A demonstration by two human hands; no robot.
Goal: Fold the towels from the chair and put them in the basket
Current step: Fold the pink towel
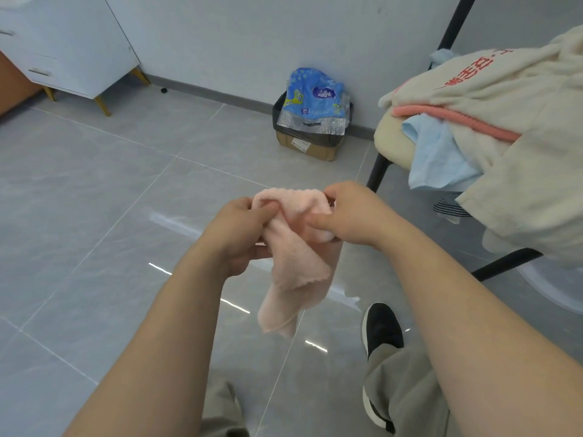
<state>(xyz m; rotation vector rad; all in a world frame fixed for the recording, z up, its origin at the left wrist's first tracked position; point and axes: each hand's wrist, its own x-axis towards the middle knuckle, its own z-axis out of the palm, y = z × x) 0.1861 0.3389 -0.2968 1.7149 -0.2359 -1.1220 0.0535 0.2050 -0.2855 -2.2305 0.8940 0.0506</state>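
Pink towel (296,263) hanging, left hand (239,228) and right hand (356,212) both pinching its top edge, fingers clamped on cloth; cardboard box (310,149) holds a blue wrapper (312,96).

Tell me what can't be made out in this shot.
Head view:
- basket: none in frame.
- pink towel: gripped parts hidden inside the left hand and right hand; fold state unclear.
- chair pile: cream cloth covers it, right edge cuts it off; towel count unclear.

The chair (391,143) runs off the right edge, its seat mostly buried under towels (504,99); the box label (301,144) is unreadably small.
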